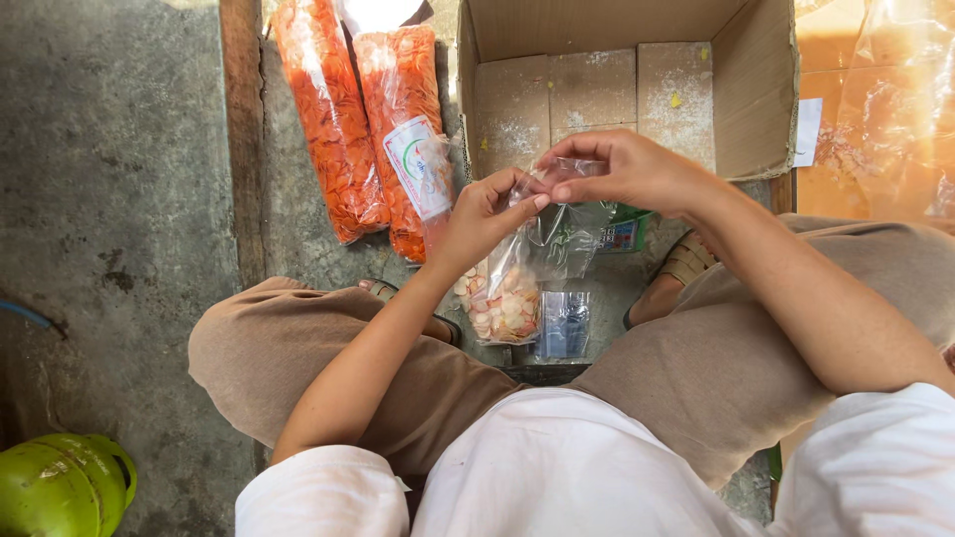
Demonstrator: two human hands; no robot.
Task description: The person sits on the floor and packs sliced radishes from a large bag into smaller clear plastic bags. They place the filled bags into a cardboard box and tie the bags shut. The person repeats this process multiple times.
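Note:
A small clear plastic bag (509, 298) with pale pink and white crackers in its bottom hangs between my knees. My left hand (484, 214) pinches the bag's top on the left. My right hand (627, 169) pinches the same top on the right, fingers closed on the plastic. Both hands hold the bag's mouth above the crackers, in front of an open cardboard box (756, 99).
Two long bags of orange crackers (338, 129) lie on the concrete floor to the left of the box. A stack of small clear bags (565, 326) lies on the floor under my hands. A green gas cylinder (60, 487) stands at the lower left. More orange packs (875, 109) sit at the right.

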